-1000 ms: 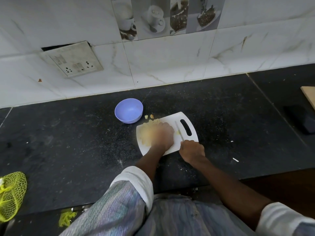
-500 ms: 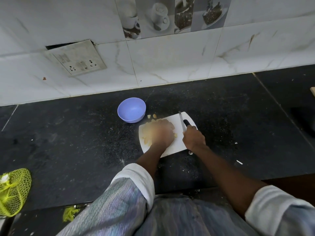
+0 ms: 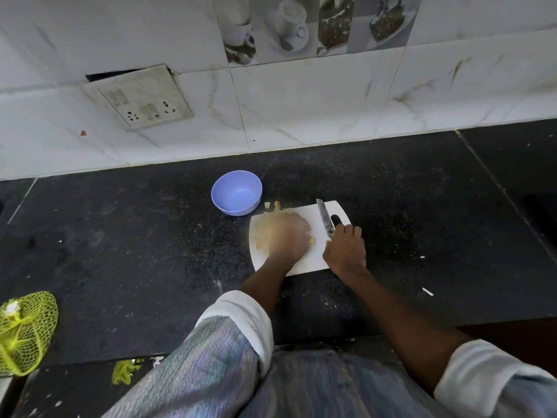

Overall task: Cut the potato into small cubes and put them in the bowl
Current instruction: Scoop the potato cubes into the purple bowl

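Black countertop (image 3: 120, 251) carrying white cutting board (image 3: 319, 254); lavender bowl (image 3: 236, 193) empty, just beyond the board's far-left corner. Left hand (image 3: 286, 236) blurred over the potato cubes (image 3: 262, 236) at the board's left edge, grip unreadable; right hand (image 3: 345, 248) clenching the knife (image 3: 325, 220), blade pointing away.

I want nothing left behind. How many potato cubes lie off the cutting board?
2: two potato cubes sit side by side on the counter, between the bowl and the cutting board. Others may be hidden under the left hand.
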